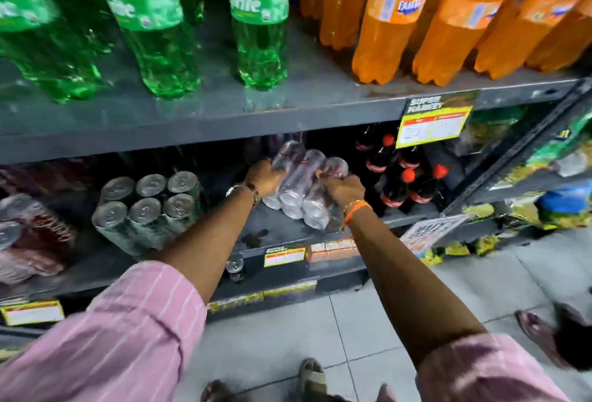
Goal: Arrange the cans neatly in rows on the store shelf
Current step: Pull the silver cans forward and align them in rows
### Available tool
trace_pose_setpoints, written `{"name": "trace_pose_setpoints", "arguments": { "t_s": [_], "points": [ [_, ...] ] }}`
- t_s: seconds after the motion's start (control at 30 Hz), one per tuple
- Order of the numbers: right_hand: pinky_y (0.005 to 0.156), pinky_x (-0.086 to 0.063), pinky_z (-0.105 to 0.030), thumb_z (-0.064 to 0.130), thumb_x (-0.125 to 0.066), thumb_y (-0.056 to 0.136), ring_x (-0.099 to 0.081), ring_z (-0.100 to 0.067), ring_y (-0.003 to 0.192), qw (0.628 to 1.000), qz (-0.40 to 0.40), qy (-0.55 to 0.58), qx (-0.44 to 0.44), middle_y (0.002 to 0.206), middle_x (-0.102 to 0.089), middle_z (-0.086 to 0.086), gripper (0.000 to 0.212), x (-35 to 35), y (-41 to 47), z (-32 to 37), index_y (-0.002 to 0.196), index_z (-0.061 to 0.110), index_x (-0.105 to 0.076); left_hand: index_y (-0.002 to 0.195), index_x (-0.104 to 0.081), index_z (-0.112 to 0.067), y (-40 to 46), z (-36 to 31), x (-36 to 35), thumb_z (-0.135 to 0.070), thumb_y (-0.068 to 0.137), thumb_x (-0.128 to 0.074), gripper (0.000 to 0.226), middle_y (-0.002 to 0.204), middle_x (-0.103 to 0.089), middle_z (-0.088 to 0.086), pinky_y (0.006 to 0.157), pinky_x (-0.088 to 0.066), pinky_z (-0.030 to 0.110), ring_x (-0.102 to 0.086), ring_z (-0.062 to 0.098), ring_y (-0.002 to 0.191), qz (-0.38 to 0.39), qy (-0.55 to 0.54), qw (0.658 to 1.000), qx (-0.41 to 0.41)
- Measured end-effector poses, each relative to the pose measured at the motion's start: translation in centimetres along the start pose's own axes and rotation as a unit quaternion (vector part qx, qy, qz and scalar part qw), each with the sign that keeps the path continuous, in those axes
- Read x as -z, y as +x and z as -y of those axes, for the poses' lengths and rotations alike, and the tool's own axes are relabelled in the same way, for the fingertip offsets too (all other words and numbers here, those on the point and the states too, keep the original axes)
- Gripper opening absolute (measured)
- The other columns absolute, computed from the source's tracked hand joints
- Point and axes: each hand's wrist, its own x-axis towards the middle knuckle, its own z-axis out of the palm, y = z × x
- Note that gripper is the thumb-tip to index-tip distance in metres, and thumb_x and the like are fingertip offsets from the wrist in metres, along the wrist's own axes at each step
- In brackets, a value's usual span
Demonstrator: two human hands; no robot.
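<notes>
A shrink-wrapped pack of silver cans (299, 185) lies tilted on the grey middle shelf (282, 232), can bottoms facing me. My left hand (264, 177) grips the pack's left side and my right hand (342, 188) grips its right side. To the left on the same shelf stands an upright wrapped pack of dark green cans (144, 209), apart from the held pack. A single can (235, 268) sits on the shelf below, near the front edge.
Dark cola bottles (400, 177) with red caps stand just right of the held pack. Red wrapped packs (28, 235) sit at far left. Green bottles (259, 20) and orange bottles (390, 17) fill the upper shelf. Price tags hang on shelf edges. Snack bags lie at right.
</notes>
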Motion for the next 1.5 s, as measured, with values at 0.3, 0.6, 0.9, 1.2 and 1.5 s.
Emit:
{"name": "trace_pose_setpoints", "arguments": {
  "t_s": [0.3, 0.6, 0.9, 1.2, 1.5],
  "points": [
    [0.087, -0.062, -0.045, 0.046, -0.083, 0.047, -0.074, -0.030, 0.092, 0.995, 0.066, 0.071, -0.008, 0.106, -0.076, -0.013, 0.069, 0.7, 1.5, -0.4, 0.100, 0.003, -0.071, 0.094, -0.072, 0.000, -1.2, 1.9, 0.4, -0.034, 0.062, -0.083, 0.048, 0.093, -0.072, 0.013, 0.076, -0.054, 0.033, -0.067, 0.025, 0.082, 0.006, -0.201, 0.975, 0.091],
    [0.084, -0.062, -0.038, 0.035, -0.089, 0.062, -0.074, -0.019, 0.088, 0.985, 0.077, -0.011, 0.153, 0.098, -0.078, -0.005, 0.042, 1.5, 1.3, 1.3, 0.094, 0.015, -0.072, 0.083, -0.063, -0.001, -4.4, 2.4, 0.9, -0.005, 0.068, -0.080, 0.023, 0.084, -0.067, 0.009, 0.085, -0.050, 0.042, -0.061, 0.022, 0.083, -0.081, -0.246, 0.964, 0.054],
    [0.091, -0.056, -0.031, 0.020, -0.091, 0.068, -0.069, -0.017, 0.101, 0.962, 0.080, -0.023, 0.260, 0.109, -0.073, -0.003, 0.055, 2.1, 0.9, -2.4, 0.116, 0.012, -0.063, 0.105, -0.053, -0.006, -7.2, 4.5, -1.7, -0.004, 0.070, -0.081, 0.046, 0.105, -0.067, 0.012, 0.086, -0.058, 0.044, -0.068, 0.030, 0.098, -0.153, -0.188, 0.970, 0.005],
    [0.094, -0.056, -0.038, 0.014, -0.090, 0.066, -0.067, -0.018, 0.105, 0.950, 0.049, -0.005, 0.309, 0.112, -0.071, -0.004, 0.054, 1.8, -0.7, -6.7, 0.112, 0.013, -0.062, 0.104, -0.047, -0.012, -9.7, 6.1, -4.7, 0.006, 0.073, -0.074, 0.045, 0.097, -0.067, 0.008, 0.086, -0.058, 0.045, -0.066, 0.019, 0.088, -0.171, -0.184, 0.968, -0.014],
    [0.096, -0.057, -0.034, 0.020, -0.095, 0.059, -0.069, -0.016, 0.106, 0.959, 0.052, 0.059, 0.273, 0.118, -0.071, -0.002, 0.075, 2.6, -1.8, -6.5, 0.124, 0.013, -0.058, 0.147, -0.034, -0.007, -7.9, 1.3, 0.0, -0.017, 0.063, -0.048, 0.085, 0.141, -0.042, 0.002, 0.094, -0.038, 0.022, -0.040, 0.014, 0.126, -0.110, -0.381, 0.918, -0.012]
  ]
}}
